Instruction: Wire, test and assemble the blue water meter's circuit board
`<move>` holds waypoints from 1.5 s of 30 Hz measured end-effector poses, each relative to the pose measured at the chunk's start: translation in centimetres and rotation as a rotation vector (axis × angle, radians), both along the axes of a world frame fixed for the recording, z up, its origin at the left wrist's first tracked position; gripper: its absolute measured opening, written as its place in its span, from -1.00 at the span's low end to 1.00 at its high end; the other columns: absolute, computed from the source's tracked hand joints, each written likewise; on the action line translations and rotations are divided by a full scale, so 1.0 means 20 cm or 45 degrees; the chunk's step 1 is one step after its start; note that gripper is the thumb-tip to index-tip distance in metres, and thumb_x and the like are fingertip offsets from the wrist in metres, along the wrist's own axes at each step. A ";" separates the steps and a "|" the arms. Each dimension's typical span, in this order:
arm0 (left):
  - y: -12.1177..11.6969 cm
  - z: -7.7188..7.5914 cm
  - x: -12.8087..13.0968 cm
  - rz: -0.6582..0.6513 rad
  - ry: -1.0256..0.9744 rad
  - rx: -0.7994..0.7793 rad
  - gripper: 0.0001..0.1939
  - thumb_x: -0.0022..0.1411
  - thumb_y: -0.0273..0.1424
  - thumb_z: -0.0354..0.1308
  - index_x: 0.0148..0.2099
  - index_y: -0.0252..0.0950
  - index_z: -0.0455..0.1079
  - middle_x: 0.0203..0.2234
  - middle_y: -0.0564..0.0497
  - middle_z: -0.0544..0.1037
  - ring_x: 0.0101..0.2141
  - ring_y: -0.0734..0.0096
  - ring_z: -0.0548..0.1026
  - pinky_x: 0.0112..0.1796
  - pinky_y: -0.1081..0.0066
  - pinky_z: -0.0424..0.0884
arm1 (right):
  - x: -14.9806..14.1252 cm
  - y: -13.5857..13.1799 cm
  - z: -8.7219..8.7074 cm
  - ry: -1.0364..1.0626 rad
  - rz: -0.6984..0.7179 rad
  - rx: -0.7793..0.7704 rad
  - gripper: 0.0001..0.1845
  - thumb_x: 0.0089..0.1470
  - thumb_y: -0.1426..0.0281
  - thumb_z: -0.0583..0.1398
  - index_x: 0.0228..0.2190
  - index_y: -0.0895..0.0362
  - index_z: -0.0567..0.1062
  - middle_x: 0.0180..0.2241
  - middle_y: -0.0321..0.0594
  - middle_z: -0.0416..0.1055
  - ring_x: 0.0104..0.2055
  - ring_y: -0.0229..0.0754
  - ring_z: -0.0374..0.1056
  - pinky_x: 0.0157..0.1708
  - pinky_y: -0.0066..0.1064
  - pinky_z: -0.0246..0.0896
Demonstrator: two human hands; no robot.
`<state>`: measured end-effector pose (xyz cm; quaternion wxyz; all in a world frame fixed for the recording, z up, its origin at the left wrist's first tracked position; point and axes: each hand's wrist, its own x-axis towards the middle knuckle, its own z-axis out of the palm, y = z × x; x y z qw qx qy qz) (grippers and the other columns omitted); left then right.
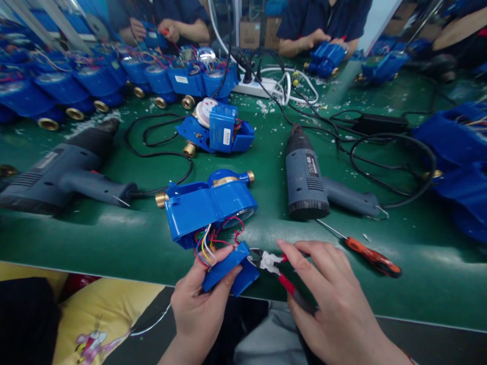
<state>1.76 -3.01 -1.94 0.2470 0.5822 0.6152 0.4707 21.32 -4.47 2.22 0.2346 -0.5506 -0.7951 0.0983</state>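
Observation:
Between the thumb and fingers of my left hand point(205, 291) is a blue plastic cover point(230, 266), held over the bench's front edge. Red, white, yellow and blue wires point(205, 246) run from it up to a blue water meter point(211, 205) with brass ends. My right hand point(331, 289) grips a pair of diagonal cutters point(279, 271) with red and dark handles. Their jaws touch or sit right beside the cover's right corner; what lies between the jaws is too small to make out.
Heat guns point(306, 177) lie on the green bench point(243, 329), with an orange screwdriver point(373, 257) at the right. An opened meter point(216, 129) sits farther back. Rows of blue meters point(61, 94), a power strip point(254, 87) and black cords surround it. Co-workers' hands point(319, 40) hold meters across the bench.

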 end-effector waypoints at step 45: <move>0.05 -0.09 0.03 -0.100 0.152 0.357 -0.74 0.14 -0.57 0.25 -0.12 -0.22 0.49 -0.30 0.11 0.64 -0.31 0.50 0.59 -0.22 0.56 0.49 | 0.12 0.07 0.10 -0.132 -0.055 0.078 -0.53 0.05 0.57 0.09 0.03 0.12 0.35 -0.24 -0.15 0.37 -0.25 -0.12 0.32 -0.28 -0.26 0.29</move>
